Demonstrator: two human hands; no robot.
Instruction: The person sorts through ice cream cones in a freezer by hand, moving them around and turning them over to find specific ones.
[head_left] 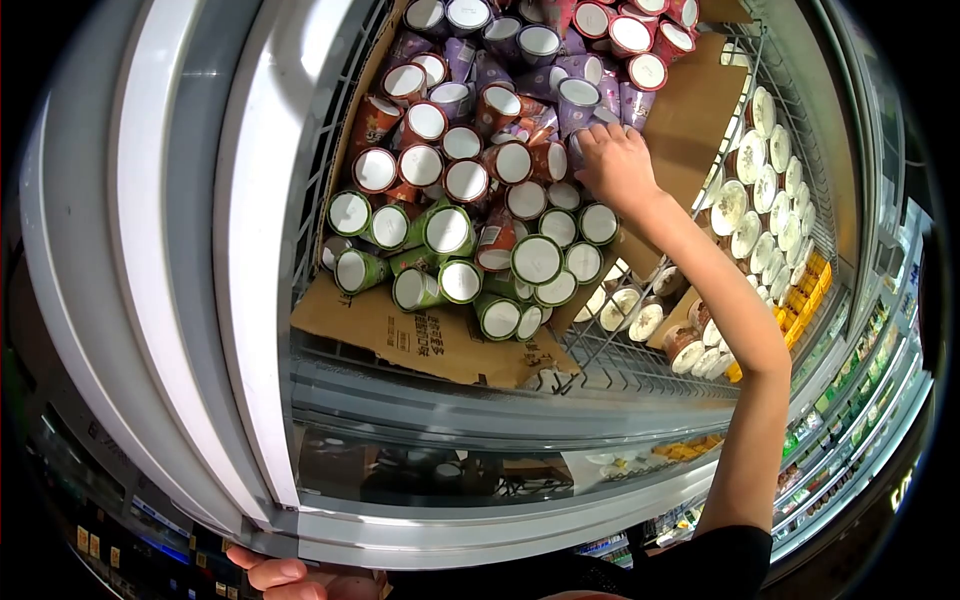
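Note:
Inside a chest freezer, my right hand [613,165] reaches in at the right side of a pile of wrapped ice cream cones. Its bent fingers close on a purple ice cream cone [577,150], mostly hidden beneath the hand. Purple cones [578,94] with white round lids lie around it, with red-brown cones [466,181] to the left and green cones [448,231] nearer me. At the bottom left, my left hand [275,578] curls its fingers at the corner of the freezer's white frame [400,540]. Part of that hand is cut off by the picture's edge.
The cones sit in an opened cardboard box [420,330] with flaps folded out. A wire divider [640,275] separates them from clear-lidded cups [730,205] and yellow packs [805,300] on the right. Thick white lid frames [255,250] rise at left. Stocked shelves [860,370] stand at far right.

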